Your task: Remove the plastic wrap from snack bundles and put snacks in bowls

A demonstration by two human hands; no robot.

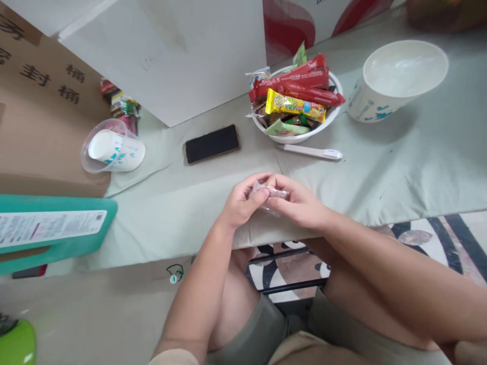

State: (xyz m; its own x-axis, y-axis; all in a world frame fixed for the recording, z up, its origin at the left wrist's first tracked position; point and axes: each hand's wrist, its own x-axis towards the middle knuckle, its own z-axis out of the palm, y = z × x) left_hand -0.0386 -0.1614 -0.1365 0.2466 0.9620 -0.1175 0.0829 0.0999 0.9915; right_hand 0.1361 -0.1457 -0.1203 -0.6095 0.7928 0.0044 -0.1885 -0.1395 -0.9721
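My left hand (242, 202) and my right hand (299, 202) meet at the table's front edge. Between them is a small crinkled packet (280, 193) of clear, pinkish plastic. Both thumbs press on it, and the fingers of each hand curl round it. Its contents are mostly hidden by my fingers. Beyond my hands lies a white, slim-handled utility knife (312, 152). It rests in front of a white bowl (304, 138) heaped with red stick packets (304, 78), a yellow snack bar (296, 105) and green wrappers.
A dark phone (212, 144) lies left of the bowl. Farther left, a paper cup (127, 152) lies inside a clear plastic cup (87, 152). A large paper tub (375, 99) stands at the right. White (160, 56) and brown (45, 126) boxes line the back and left, with a teal box (95, 238) nearer.
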